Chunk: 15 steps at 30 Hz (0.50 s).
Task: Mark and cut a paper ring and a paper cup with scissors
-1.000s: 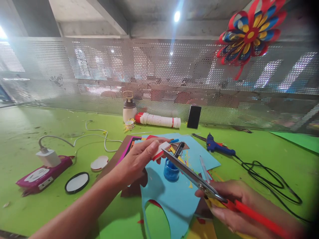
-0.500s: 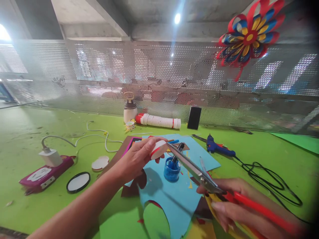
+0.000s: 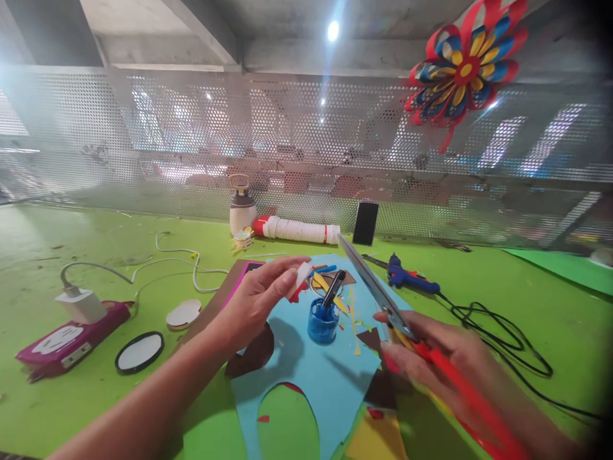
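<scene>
Green table (image 3: 71, 409) fills the lower part of the view, and a perforated metal screen (image 3: 191, 140) stands along its far edge. High on the screen, toward the right corner, hangs a paper flower (image 3: 464, 67) in red, blue and yellow. Near the middle of the table lies a blue sheet (image 3: 330, 383) with a rounded hole cut in its near edge, on top of brown and pink sheets. The scissors (image 3: 383, 300) with red handles are lifted above the right part of this sheet; the blades look nearly closed and point toward the far edge. The right hand (image 3: 445, 364) holds them, fingers wrapped around the handles. The left hand (image 3: 261, 300) is raised over the left part of the blue sheet, and its thumb and fingers pinch a small white and red paper piece (image 3: 301, 281), well above the table and apart from the blades. Toward the left edge a pink power strip (image 3: 67, 338) carries a white charger (image 3: 79, 305). A blue glue gun (image 3: 407, 278) lies right of the blue sheet, its black cable curling toward the right edge. On the blue sheet stands a small blue pot (image 3: 322, 322) with a black pen (image 3: 332, 289) in it. A black-rimmed lid (image 3: 138, 351) lies near the power strip.
</scene>
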Tool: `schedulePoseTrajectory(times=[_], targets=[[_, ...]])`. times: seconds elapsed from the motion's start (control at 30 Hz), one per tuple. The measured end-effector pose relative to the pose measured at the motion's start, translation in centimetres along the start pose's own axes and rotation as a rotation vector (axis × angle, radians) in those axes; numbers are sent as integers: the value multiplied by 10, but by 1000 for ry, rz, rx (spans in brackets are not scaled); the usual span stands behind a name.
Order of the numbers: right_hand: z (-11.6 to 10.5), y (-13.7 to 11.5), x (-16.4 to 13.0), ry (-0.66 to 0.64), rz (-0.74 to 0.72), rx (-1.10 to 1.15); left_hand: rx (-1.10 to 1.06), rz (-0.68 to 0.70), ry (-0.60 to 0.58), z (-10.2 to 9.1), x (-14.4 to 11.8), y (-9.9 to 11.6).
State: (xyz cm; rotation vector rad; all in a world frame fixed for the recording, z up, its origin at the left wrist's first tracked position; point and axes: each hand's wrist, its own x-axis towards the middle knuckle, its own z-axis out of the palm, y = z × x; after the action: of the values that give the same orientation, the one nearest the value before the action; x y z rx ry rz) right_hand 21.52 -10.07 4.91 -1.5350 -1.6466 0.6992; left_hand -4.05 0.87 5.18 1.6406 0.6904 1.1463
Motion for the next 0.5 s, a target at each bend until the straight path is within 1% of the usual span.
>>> schedulePoseTrajectory(times=[0.03,0.07,0.13,0.2,0.23,0.37,0.5], targets=[[0,1,2,19,-51,-101,-89,-19,34,0,1,-1],[1,2,4,7,-100,-187,-187,-28,77,-1,3,-2],[2,6,6,-90,-152,-306,-355,-6,162,-3,7,-3],[5,8,5,-206,-121,-405,-442,25,211,-4,10,-2],[7,9,5,-253,-102,-462,-455,28,214,-4,10,-2],[15,16,3,-338,-102,-654,-397,-44,118,0,6,-3],[11,22,5,-386,-126,-706,-303,-67,-2,4,-1,-7]])
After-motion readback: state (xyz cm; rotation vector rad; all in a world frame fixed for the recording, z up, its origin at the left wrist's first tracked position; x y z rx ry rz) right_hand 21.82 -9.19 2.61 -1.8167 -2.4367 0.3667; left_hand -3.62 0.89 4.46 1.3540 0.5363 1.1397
